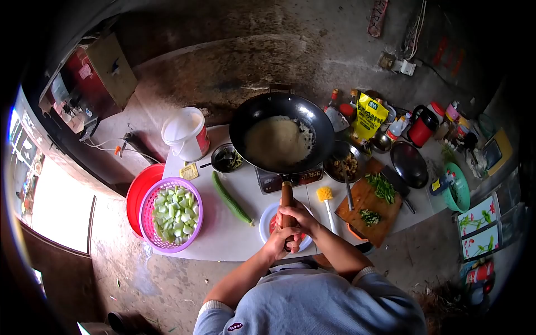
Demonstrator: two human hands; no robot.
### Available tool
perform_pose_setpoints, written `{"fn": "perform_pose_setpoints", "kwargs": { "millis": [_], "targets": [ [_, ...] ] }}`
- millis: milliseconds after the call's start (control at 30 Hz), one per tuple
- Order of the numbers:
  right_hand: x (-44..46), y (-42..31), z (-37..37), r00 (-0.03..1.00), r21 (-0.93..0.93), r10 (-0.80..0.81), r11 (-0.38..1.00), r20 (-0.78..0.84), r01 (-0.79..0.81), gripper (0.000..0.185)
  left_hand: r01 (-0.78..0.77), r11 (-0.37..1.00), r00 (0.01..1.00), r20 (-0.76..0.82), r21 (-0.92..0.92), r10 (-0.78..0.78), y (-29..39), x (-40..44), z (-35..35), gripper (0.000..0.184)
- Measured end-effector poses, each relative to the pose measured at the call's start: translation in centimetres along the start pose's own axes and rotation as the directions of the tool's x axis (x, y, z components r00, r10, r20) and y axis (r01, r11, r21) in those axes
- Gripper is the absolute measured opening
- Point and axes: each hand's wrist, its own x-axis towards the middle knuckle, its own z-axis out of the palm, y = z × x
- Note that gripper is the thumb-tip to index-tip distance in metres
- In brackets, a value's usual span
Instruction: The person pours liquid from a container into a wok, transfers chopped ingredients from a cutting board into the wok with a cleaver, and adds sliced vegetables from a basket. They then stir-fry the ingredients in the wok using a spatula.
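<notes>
A black wok (245,120) sits over a cooker (307,177) with a lit panel. Its wooden handle (287,195) points towards me, and both my hands are wrapped round it. My right hand (300,217) grips further up the handle; my left hand (277,243) closes round its near end. Pale brown, cloudy contents (278,139) lie in the wok, with small pale bits along the right side. Below the handle, partly hidden by my hands, is a white bowl (266,221) with something red in it.
Left stand a purple basket (144,215) of cut pale-green vegetable, a red basin (134,192), a cucumber (230,198) and a white bucket (181,131). Right are a cutting board (377,220) with chopped greens, a yellow-headed brush (325,194), a bowl with a spoon (343,164) and a yellow packet (368,117).
</notes>
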Motion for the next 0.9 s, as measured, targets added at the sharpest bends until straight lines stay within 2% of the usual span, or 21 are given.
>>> {"fn": "perform_pose_setpoints", "kwargs": {
  "millis": [133,233,367,633,900],
  "targets": [
    [1.5,-0.3,-1.1,1.0,-0.09,0.001,0.996,0.02,0.001,0.016,-0.004,0.999,0.997,0.071,-0.051,0.008,0.1,1.8,-1.6,0.014],
    [2.3,-1.0,-2.1,1.0,-0.115,0.014,0.993,0.025,-0.011,0.017,0.019,0.995,0.997,0.073,-0.1,-0.012,0.1,3.5,-2.2,0.015],
    [3.1,-1.6,-3.2,0.999,-0.097,0.049,0.994,-0.012,-0.05,0.016,-0.039,0.993,0.992,0.118,-0.108,0.052,0.4,4.8,-1.5,0.015],
    [3.9,-2.0,-5.2,0.997,-0.104,0.068,0.993,0.046,-0.063,0.018,-0.124,0.989,0.992,0.006,-0.084,0.125,0.9,5.9,0.0,0.013],
    [4.6,-2.1,-6.9,0.994,-0.076,0.088,0.994,0.059,-0.083,0.022,-0.13,0.984,0.987,0.074,-0.123,0.14,-0.2,8.7,-1.6,0.012]
  ]
}}
